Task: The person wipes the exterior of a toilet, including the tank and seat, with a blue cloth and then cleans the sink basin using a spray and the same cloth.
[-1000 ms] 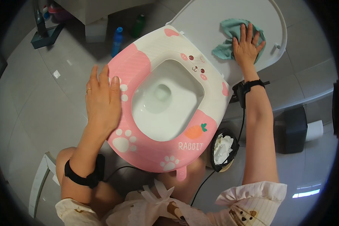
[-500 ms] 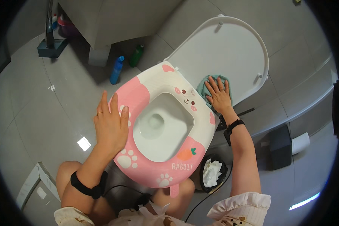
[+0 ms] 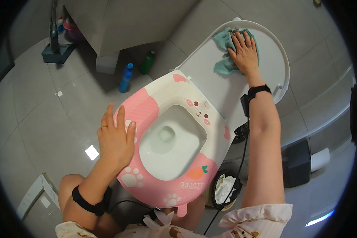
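Observation:
A pink and white padded toilet seat with a cartoon animal face and paw prints lies on the toilet. Its opening shows the white bowl with the drain. My left hand rests on the seat's left edge, fingers extended and apart, holding nothing. Behind the seat lies a white toilet lid, tipped back with its underside up. On its far part, my right hand holds a crumpled green cloth pressed against the surface. The palm hides part of the cloth.
A blue bottle and a green bottle stand left of the toilet. A toilet brush holder is farther left. To the right are a bin with tissues and a dark paper holder. A cable hangs from my right wrist.
My right hand has slid the green cloth from the lid's near edge to its far part. My left hand stays on the seat. The view has shifted slightly.

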The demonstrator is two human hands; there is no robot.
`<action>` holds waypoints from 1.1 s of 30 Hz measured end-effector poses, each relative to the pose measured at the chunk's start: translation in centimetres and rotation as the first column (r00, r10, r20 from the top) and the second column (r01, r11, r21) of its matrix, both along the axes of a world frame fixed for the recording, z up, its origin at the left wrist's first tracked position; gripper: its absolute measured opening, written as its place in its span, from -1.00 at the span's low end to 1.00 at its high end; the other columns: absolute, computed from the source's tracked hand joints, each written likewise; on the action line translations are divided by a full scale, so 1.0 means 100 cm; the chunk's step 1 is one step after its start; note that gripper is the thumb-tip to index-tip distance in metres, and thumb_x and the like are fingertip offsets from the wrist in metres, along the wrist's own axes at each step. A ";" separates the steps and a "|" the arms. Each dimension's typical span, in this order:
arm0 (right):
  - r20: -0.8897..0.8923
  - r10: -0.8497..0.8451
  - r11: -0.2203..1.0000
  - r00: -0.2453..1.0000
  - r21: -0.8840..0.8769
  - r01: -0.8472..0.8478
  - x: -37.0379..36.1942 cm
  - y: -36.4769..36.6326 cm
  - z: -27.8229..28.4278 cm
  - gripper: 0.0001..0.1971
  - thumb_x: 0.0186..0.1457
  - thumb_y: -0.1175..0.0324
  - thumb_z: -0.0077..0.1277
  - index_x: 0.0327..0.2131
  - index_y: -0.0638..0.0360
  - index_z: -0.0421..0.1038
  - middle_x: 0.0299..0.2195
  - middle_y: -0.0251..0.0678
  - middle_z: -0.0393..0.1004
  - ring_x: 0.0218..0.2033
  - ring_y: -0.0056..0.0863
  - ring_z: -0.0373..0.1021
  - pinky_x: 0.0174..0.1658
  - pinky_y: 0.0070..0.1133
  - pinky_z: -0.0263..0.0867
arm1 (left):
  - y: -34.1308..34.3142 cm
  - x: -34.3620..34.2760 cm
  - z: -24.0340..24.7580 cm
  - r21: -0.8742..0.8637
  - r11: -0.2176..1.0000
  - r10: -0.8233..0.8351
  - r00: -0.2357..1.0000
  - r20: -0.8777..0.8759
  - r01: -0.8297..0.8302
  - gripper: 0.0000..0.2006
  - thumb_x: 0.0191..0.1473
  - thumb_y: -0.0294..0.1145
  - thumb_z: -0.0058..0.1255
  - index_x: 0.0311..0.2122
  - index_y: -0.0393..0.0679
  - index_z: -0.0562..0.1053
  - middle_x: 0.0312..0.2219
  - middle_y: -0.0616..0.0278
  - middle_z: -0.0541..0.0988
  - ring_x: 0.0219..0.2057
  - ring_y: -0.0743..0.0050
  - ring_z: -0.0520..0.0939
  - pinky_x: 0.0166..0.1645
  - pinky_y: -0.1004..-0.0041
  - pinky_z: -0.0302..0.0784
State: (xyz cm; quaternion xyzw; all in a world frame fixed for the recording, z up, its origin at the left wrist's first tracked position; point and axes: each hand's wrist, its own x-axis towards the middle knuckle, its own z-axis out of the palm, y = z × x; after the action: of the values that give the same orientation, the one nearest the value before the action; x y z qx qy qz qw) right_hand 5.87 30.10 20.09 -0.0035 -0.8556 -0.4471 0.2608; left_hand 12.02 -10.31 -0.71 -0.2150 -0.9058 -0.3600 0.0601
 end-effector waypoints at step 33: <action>-0.316 -0.387 0.892 0.866 -0.368 0.264 0.151 0.009 -0.142 -0.22 0.02 -0.07 -0.19 0.13 0.36 -0.12 0.19 0.10 -0.39 0.15 0.19 -0.26 0.15 -0.06 -0.41 | -0.002 -0.002 -0.018 -0.104 0.995 -0.002 0.989 -0.146 -0.013 -0.50 0.15 -0.10 -0.45 0.08 -0.26 0.14 0.10 -0.20 0.03 0.06 -0.19 0.17 0.06 0.08 0.12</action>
State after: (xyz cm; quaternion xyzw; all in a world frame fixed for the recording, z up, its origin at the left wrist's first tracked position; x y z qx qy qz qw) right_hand 20.96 31.05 5.89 -0.2775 -0.8348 -0.3347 0.3379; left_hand 11.79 -10.50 -2.52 -0.2411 -0.9172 -0.2952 0.1160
